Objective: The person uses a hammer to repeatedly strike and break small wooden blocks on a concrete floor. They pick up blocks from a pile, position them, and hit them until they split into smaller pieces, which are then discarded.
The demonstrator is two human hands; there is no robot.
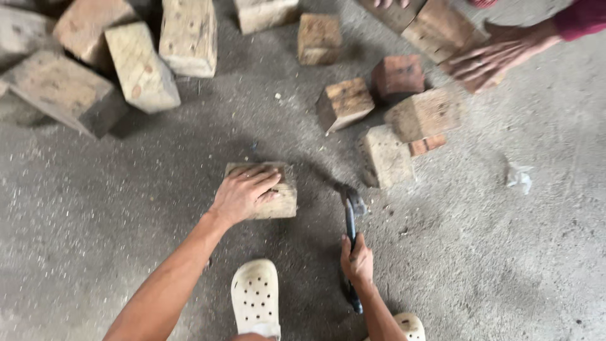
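A grey, gritty concrete floor (113,208) carries everything. Large pale wooden blocks (142,66) lie at upper left, smaller reddish-brown blocks (398,76) at upper right, one block (281,196) at centre, a crumpled paper scrap (519,177) at right.

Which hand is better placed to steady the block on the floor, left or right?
Left. The left hand already lies flat on the wooden block, while the right hand grips a hammer, its head resting on the floor beside the block.
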